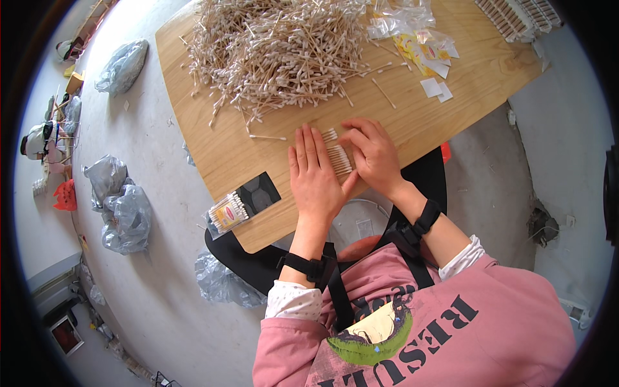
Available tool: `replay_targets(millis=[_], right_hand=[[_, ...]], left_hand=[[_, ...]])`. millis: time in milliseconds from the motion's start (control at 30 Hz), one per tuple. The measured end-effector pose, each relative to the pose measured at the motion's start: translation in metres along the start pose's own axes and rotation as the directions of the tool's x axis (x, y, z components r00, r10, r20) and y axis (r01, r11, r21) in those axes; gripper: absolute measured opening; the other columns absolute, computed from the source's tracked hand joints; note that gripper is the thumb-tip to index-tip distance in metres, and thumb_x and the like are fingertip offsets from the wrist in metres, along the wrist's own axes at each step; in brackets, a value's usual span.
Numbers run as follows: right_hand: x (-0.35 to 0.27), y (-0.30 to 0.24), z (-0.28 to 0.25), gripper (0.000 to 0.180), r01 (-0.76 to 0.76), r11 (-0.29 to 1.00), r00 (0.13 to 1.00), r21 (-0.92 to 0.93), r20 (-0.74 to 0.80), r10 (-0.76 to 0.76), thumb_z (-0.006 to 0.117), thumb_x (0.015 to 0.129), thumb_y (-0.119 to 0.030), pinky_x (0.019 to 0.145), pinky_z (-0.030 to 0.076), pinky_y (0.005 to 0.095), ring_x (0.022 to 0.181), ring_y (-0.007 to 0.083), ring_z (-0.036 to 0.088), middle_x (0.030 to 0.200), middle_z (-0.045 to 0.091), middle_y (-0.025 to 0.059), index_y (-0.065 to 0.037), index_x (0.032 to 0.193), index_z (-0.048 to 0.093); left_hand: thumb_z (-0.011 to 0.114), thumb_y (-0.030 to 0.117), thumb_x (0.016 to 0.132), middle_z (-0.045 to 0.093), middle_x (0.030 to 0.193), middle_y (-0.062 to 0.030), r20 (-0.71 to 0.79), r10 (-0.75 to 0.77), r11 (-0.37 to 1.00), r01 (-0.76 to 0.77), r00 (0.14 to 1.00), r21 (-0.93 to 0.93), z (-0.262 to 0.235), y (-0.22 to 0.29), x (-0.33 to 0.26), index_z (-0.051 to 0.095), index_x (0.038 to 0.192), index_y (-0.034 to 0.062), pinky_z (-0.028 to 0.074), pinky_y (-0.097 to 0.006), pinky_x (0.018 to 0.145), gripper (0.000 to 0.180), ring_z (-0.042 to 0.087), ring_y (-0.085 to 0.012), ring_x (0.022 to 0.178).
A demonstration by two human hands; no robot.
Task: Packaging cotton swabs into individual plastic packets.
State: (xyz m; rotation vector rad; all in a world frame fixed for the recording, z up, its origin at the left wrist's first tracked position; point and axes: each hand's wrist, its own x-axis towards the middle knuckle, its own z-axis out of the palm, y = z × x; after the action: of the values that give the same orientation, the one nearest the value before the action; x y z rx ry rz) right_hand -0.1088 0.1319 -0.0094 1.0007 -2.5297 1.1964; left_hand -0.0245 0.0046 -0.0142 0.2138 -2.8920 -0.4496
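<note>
A row of cotton swabs (338,161) lies side by side on the table between my two hands, its upper part partly hidden by my right fingers. My left hand (316,174) lies flat along the row's left side, fingers stretched and thumb out by the swabs' lower end. On the other side is my right hand (377,158), fingers loosely bent and apart, its fingertips close to the swabs. Nothing shows in its grasp, though its palm side is hidden. Beyond my hands rises a big heap of loose cotton swabs (277,51). A single swab (267,137) lies left of my left fingertips.
Near the wooden table's (258,238) left corner, a clear pack of swabs (227,211) touches a dark flat rectangle (258,192). Plastic bags and yellow labels (422,51), white cards (436,89) and stacked bundles (516,16) are at the far right. Grey bags (119,206) lie on the floor.
</note>
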Motion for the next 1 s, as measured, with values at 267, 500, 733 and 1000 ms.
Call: replay_targets(millis=[267, 500, 733, 1000], right_hand=[[0.005, -0.002, 0.002, 0.012, -0.029, 1.0, 1.0, 0.01, -0.007, 0.029, 0.065, 0.083, -0.006, 0.091, 0.048, 0.0423, 0.109, 0.0319, 0.058, 0.112, 0.064, 0.0107, -0.008, 0.095, 0.068], [0.034, -0.008, 0.007, 0.008, -0.048, 0.999, 0.998, 0.011, 0.039, 0.047, 0.07, 0.078, -0.008, 0.092, 0.048, 0.0414, 0.109, 0.0329, 0.057, 0.112, 0.063, 0.0115, -0.007, 0.086, 0.069], [0.045, 0.003, 0.012, 0.013, -0.09, 0.995, 0.996, -0.049, -0.028, 0.088, 0.072, 0.076, -0.005, 0.093, 0.048, 0.04, 0.108, 0.0331, 0.056, 0.11, 0.063, 0.0123, -0.006, 0.089, 0.068], [-0.007, -0.017, -0.003, 0.033, -0.44, 0.619, 0.859, 0.65, 0.104, 0.501, 0.048, 0.107, -0.025, 0.107, 0.042, 0.0327, 0.122, 0.017, 0.054, 0.133, 0.056, 0.0104, 0.0, 0.126, 0.055]], left_hand=[[0.063, 0.06, 0.083, 0.027, 0.158, -0.0266, 0.001, 0.003, 1.0, -0.003, 1.0, 0.01, 0.0, -0.001, 0.001, 0.03, 0.149, -0.0107, 0.02, -0.049, 0.121, 0.102, 0.021, -0.0373, 0.15], [0.06, 0.061, 0.086, 0.022, 0.159, -0.0287, 0.03, -0.004, 1.0, 0.003, 1.0, 0.017, 0.001, 0.0, 0.0, 0.028, 0.149, -0.0117, 0.017, -0.049, 0.121, 0.102, 0.017, -0.0389, 0.151], [0.059, 0.062, 0.088, 0.021, 0.159, -0.0295, 0.023, -0.056, 0.998, 0.056, 0.998, -0.001, -0.015, 0.005, -0.014, 0.034, 0.146, -0.0117, 0.015, -0.05, 0.121, 0.097, 0.015, -0.0406, 0.151], [0.032, 0.053, 0.106, 0.023, 0.163, -0.0167, -0.118, -0.363, 0.627, 0.149, 0.924, -0.765, -0.025, 0.004, -0.03, 0.032, 0.153, -0.0005, 0.012, -0.045, 0.123, 0.071, 0.016, -0.0291, 0.153]])
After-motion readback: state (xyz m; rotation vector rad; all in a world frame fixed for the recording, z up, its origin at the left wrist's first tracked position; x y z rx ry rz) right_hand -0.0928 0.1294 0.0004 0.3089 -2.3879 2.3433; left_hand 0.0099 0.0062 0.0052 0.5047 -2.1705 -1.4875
